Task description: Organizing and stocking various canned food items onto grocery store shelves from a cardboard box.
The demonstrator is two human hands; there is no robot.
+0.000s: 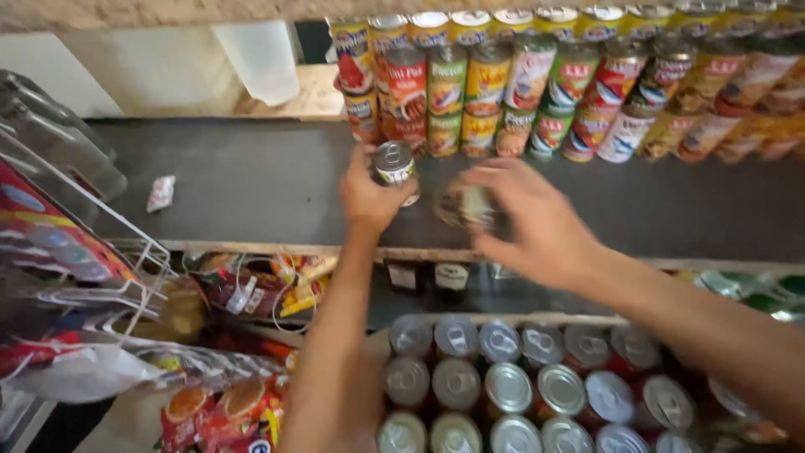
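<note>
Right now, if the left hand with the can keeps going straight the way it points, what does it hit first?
Probably the stacked cans at the back of the dark shelf. The left hand holds a small can pointing toward the left end of that stack, with only bare shelf between. Depth is hard to judge, so the gap is uncertain.

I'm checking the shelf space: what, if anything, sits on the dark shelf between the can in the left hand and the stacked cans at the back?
Nothing visible does. The left hand holds a small can just in front of the stacked cans, with only bare dark shelf between. The right hand holds a blurred can beside it, not in that gap.
</note>
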